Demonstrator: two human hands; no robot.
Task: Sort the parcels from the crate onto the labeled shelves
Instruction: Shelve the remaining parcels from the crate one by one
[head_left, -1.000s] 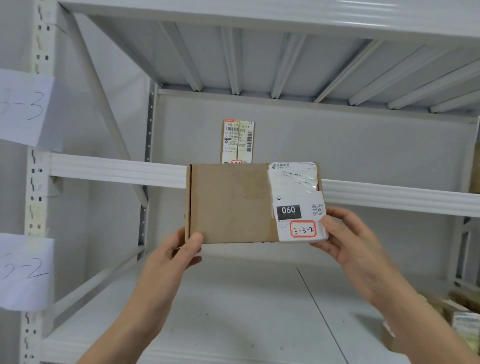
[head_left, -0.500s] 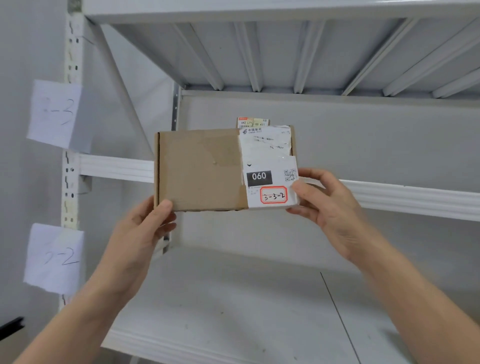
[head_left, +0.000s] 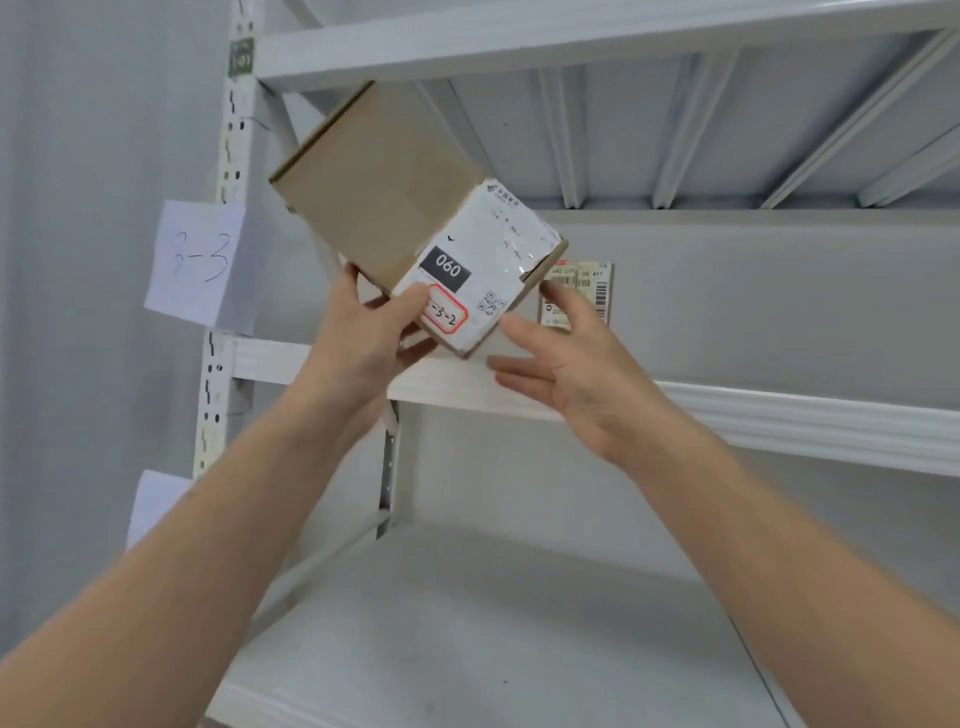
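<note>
A flat brown cardboard parcel (head_left: 374, 192) is held up tilted, its far end pointing up-left into the bay above the white shelf rail (head_left: 779, 415). Its white shipping label (head_left: 483, 260) reads 060 and has a red-framed handwritten tag ending 3-2. My left hand (head_left: 369, 343) grips the parcel's near lower corner, thumb on the tag. My right hand (head_left: 566, 364) hovers just right of the parcel, fingers spread, not holding it. A paper sign marked 3-3 (head_left: 200, 265) hangs on the rack's left upright.
Another parcel (head_left: 587, 291) with a barcode label stands against the back wall on the 3-3 shelf, partly hidden by my right hand. A second paper sign (head_left: 153, 504) hangs lower on the upright. The lower shelf board (head_left: 493, 623) lies below my arms.
The parcel rose and rotated from level to steeply tilted, its far end swinging up-left. My right hand let go of it. My left hand moved to the labelled corner. The view panned left and up.
</note>
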